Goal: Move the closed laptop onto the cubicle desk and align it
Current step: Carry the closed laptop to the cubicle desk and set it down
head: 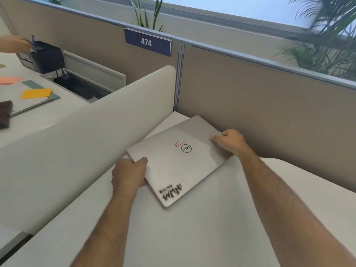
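Lying askew on the desk (221, 218), the closed laptop (179, 160) points its long axis diagonally toward the back partition (269, 105), with the left hand (129, 175) gripping its near-left edge and the right hand (231, 141) pinching the corner nearest that partition.

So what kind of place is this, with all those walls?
Most likely an office with cubicles. Tan partition walls divide white desks, a blue sign gives the number 474, and two hands hold a closed laptop.
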`<state>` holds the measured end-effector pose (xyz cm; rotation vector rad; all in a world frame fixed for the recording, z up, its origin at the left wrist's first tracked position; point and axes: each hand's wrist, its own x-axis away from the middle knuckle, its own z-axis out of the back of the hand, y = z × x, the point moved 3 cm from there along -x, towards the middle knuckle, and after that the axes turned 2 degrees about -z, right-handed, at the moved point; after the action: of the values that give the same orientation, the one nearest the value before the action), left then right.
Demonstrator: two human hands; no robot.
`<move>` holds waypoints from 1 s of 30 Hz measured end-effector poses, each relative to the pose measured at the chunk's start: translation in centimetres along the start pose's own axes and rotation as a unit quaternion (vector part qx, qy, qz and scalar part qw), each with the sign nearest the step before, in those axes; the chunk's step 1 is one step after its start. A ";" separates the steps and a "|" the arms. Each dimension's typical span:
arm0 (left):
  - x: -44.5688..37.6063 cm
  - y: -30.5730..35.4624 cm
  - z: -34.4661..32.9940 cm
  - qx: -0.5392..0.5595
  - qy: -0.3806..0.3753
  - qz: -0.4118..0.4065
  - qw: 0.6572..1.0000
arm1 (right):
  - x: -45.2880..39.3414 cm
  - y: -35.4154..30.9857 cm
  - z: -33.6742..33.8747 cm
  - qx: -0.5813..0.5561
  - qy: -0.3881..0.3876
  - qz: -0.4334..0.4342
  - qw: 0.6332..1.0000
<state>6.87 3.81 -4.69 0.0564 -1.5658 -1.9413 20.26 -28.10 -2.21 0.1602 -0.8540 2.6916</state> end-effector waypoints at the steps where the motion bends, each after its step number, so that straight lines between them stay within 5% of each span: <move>1: -0.1 -0.1 0.0 0.007 -0.003 0.002 1.000 | -0.2 0.1 -0.2 -0.002 -0.007 -0.006 1.000; 17: 1.1 -1.4 -0.7 0.068 -0.018 0.025 0.997 | 1.0 2.6 0.4 -0.077 -0.010 -0.104 0.991; 30: 8.6 -2.3 -1.1 0.027 -0.129 0.078 0.988 | 10.6 8.8 5.3 -0.082 0.013 -0.165 0.983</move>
<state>-0.58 -1.19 -4.09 -0.2975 -1.7313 -1.8399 7.44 -35.20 -0.59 0.2080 -0.9436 2.3013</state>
